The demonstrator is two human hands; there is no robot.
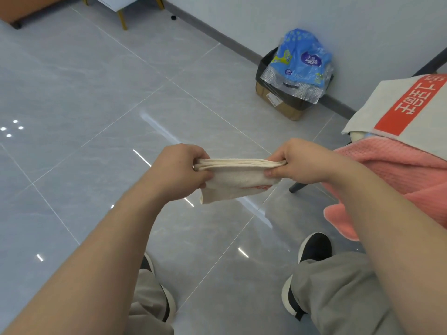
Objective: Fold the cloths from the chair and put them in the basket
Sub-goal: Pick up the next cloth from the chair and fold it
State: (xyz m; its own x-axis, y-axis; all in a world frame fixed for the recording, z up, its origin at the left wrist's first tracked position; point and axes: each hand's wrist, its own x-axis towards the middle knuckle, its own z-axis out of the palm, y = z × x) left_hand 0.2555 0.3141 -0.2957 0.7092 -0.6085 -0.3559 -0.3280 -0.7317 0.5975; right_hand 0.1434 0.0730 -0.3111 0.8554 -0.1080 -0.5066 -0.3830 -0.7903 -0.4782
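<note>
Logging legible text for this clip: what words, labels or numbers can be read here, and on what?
On the draped white cloth, red band: white Chinese characters, seen turned, not readable with confidence.
On the blue plastic pack: print too small to read.
On the cardboard box: label too small to read.
On the folded cloth: red print, mostly hidden.

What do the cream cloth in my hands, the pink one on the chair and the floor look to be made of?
The cream cloth looks like cotton terry: matte, with soft layers stacked at its fold. The pink cloth seems waffle-weave microfibre, by its gridded texture. The floor is likely glazed tile: glossy, marbled grey, grout lines, reflections.
</note>
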